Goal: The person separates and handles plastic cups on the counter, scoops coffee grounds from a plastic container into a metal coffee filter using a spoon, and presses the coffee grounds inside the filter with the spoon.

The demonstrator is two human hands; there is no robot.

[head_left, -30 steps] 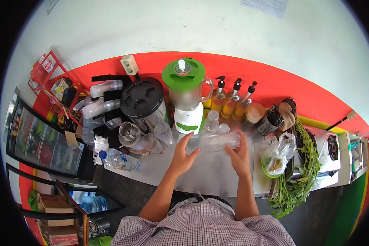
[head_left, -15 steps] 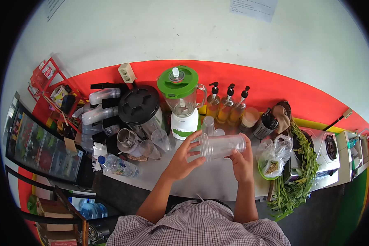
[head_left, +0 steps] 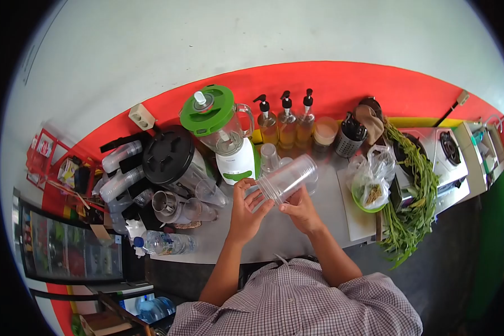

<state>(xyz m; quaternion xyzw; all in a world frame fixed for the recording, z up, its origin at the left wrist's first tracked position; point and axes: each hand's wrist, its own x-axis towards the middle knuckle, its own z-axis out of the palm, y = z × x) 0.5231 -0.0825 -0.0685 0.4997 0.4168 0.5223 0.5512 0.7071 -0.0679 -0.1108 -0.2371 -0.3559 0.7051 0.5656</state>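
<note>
A nested stack of clear plastic cups (head_left: 291,178) is held tilted above the counter, its rims toward the lower left and its base toward the upper right. My left hand (head_left: 248,211) has its fingers and thumb at the rim end. Beneath the stack, my right hand (head_left: 302,214) grips its side, the thumb near the rims and the other fingers partly hidden behind the plastic. Just behind the stack, more clear cups (head_left: 269,158) stand on the counter, beside a blender (head_left: 235,159) with a green lid.
Three pump bottles (head_left: 287,126) line the red wall. On the left are a black-lidded container (head_left: 169,157), clear measuring cups (head_left: 210,193) and a water bottle (head_left: 168,244). To the right lie a plastic bag (head_left: 377,171), leafy greens (head_left: 417,207) and a stove (head_left: 451,154).
The cup stack has tilted, with its base end now raised toward the upper right. My right hand has shifted from the base end to lower along the stack. The head view has turned.
</note>
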